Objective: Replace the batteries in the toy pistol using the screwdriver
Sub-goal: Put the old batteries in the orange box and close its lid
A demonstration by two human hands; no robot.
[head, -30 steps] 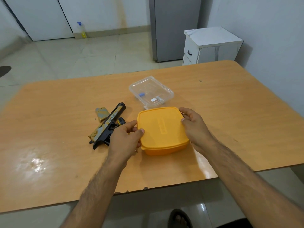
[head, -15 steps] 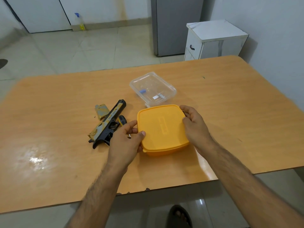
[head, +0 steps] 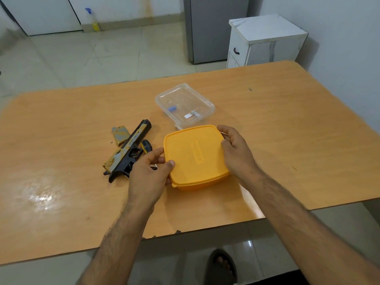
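1. You held the square orange plastic lidded box (head: 195,157) on the wooden tabletop (head: 287,140) from both sides; to open it well, you needed to pin the base and peel one lid corner.
2. Your left hand (head: 151,173) gripped its left edge, thumb on the lid; your right hand (head: 236,151) curled around the far right corner.
3. The camouflage toy pistol (head: 127,153) lay just left, its grip cover apparently off, the black-and-yellow screwdriver handle (head: 146,146) touching it.

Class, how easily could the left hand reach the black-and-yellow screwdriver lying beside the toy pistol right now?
Probably easily: the left hand grips the orange lidded box, right next to the black-and-yellow screwdriver, though it must let go first.
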